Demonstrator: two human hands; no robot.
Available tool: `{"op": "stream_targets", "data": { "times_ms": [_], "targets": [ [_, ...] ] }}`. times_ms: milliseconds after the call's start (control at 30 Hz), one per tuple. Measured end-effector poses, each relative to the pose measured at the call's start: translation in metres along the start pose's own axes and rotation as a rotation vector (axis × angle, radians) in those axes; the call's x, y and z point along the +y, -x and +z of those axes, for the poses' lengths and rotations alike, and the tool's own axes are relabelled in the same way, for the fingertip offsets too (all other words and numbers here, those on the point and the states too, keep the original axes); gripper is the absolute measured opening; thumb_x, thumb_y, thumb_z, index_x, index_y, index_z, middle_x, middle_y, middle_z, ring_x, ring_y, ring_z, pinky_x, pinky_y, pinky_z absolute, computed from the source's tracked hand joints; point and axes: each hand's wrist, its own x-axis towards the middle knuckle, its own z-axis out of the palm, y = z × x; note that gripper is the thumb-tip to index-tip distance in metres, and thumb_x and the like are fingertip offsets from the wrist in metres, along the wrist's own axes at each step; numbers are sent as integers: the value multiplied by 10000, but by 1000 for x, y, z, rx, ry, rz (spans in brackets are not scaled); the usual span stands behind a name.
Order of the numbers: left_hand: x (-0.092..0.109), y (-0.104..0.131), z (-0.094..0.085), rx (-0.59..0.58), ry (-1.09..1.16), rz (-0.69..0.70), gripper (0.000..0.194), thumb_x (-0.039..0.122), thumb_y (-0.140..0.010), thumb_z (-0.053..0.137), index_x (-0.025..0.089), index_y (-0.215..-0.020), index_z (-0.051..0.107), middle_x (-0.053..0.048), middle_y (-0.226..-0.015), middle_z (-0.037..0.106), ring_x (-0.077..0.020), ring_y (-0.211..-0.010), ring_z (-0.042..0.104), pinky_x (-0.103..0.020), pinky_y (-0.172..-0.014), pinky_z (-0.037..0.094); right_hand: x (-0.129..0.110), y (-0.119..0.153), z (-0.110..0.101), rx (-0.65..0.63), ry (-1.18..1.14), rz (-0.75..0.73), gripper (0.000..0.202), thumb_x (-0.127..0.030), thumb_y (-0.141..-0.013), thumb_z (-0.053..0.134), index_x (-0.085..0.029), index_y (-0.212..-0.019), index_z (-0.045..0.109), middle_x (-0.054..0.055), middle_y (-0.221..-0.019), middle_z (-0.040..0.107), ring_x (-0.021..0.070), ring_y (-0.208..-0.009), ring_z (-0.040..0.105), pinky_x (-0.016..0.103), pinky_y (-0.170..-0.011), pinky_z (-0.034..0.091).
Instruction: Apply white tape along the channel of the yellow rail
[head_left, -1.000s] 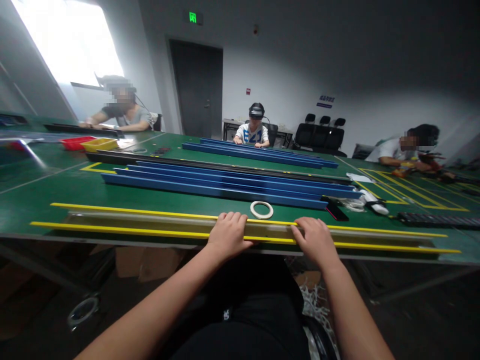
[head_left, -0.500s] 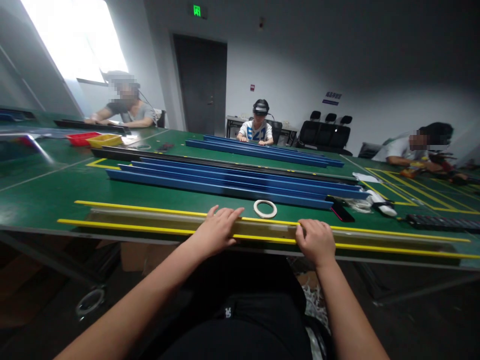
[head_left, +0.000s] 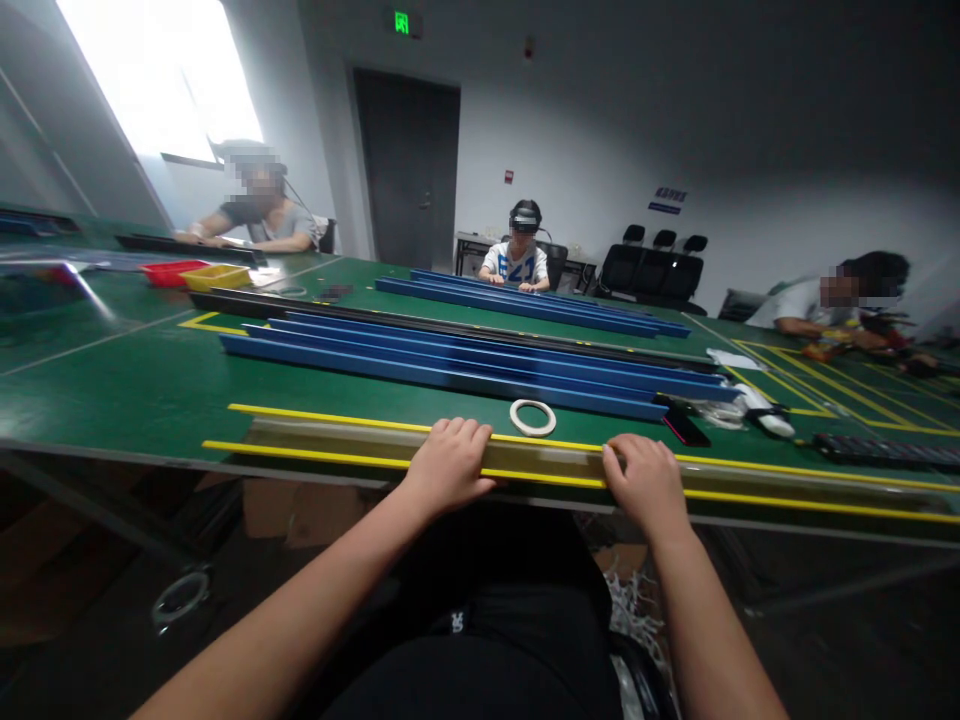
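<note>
We are gripping the channel [head_left: 547, 462], which is stretching along the bench [head_left: 135, 400] across the lower frame and running off its right side. Our left hand [head_left: 450, 464] is clasping it near centre, our right hand [head_left: 649, 480] farther right. Just above it, a white ring [head_left: 533, 433] is lying below the blue rails [head_left: 360, 363].

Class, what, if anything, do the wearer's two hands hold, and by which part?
The left hand and right hand both hold the yellow-edged channel, across its two yellow edges.
</note>
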Motion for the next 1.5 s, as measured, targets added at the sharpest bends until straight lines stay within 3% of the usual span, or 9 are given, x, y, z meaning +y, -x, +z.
{"op": "stream_targets", "data": {
  "times_ms": [133,267,367,467,700,867,1033,1133,1500],
  "targets": [
    [31,-14,9,26,20,24,657,590,-704,663,196,-1205,503,-128,-1056,587,-314,-1003,502,-452,-887,351,-45,-4,-1,-18,-28,-100,312,-424,-931,403,-230,-974,644,74,-985,672,226,-942,537,383,-943,270],
    [46,-23,13,42,41,30,684,612,-694,670,192,-1206,499,-123,-1044,593,-312,-1000,509,-445,-884,355,-55,-4,6,6,14,-76,314,-383,-935,391,-203,-959,647,79,-867,657,222,-887,523,364,-886,273],
    [39,-20,9,30,101,99,710,579,-705,687,219,-1272,455,-112,-1121,587,-296,-1062,504,-421,-913,352,-48,-4,9,21,10,-92,302,-357,-927,398,-192,-938,651,79,-850,654,215,-866,516,354,-866,268],
    [16,-9,0,15,141,139,731,534,-705,712,283,-1323,414,-89,-1242,552,-283,-1152,475,-413,-975,325,-36,-2,10,18,17,-82,292,-349,-920,403,-192,-923,649,74,-858,659,213,-864,516,351,-865,268],
    [-43,16,-7,19,-8,-11,695,501,-640,759,232,-1225,499,-104,-1144,589,-301,-1090,510,-429,-969,318,11,2,9,0,45,-74,281,-328,-905,418,-185,-936,657,77,-922,681,213,-885,551,351,-870,285],
    [-30,12,-3,19,-66,-27,607,565,-643,726,208,-1102,550,-95,-993,603,-289,-968,535,-402,-852,369,15,0,5,-23,54,-16,291,-381,-903,432,-196,-900,657,77,-942,686,226,-927,559,362,-893,292],
    [4,0,4,60,-49,-3,576,636,-659,684,204,-1018,555,-95,-970,595,-292,-945,524,-415,-829,363,-13,-5,1,-65,41,-51,306,-415,-928,410,-237,-968,655,47,-1000,685,212,-933,559,379,-932,263],
    [17,-6,8,56,-32,-11,572,633,-645,697,202,-993,554,-95,-962,594,-293,-939,524,-415,-821,364,-26,-6,-1,-71,57,-57,335,-421,-942,394,-219,-921,661,58,-899,679,209,-893,552,357,-882,278],
    [-10,-5,-5,-21,28,113,736,530,-591,771,244,-1207,488,-96,-1153,596,-296,-1089,527,-407,-921,380,-22,-2,7,-6,46,-57,301,-338,-936,404,-192,-813,637,63,-787,631,203,-826,507,348,-810,278]
  ]
}}
